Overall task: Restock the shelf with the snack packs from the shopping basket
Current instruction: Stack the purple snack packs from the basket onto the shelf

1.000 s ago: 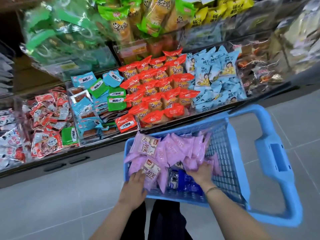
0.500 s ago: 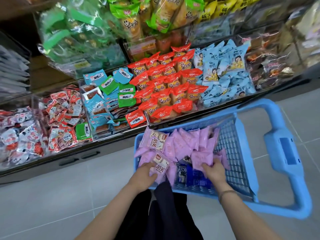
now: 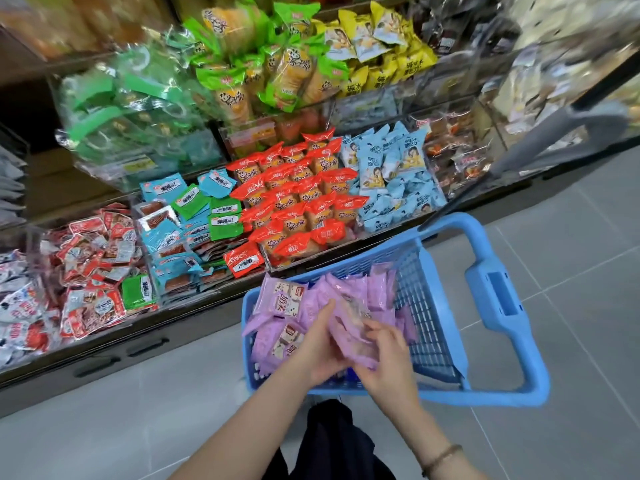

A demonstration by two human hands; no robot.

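A blue shopping basket (image 3: 498,344) stands on the floor before the shelf, with several purple snack packs (image 3: 280,301) piled in its left half. Over that pile my left hand (image 3: 320,351) and my right hand (image 3: 388,362) meet and together hold a bunch of purple packs (image 3: 349,327) lifted a little above the rest. My fingers curl round the bunch from both sides. Something dark blue shows in the basket under my hands. The low shelf (image 3: 194,303) behind the basket holds rows of packs in clear bins.
Red packs (image 3: 298,199) fill the bin just behind the basket, pale blue packs (image 3: 388,181) lie to their right, teal and green packs (image 3: 187,216) to their left. Green and yellow bags crowd the tier above. Grey floor tiles (image 3: 571,244) extend to the right of the basket.
My hands, apart at the pile's two sides before, have come together in the middle and gathered a bunch of purple packs. The view has tilted up toward the shelf.
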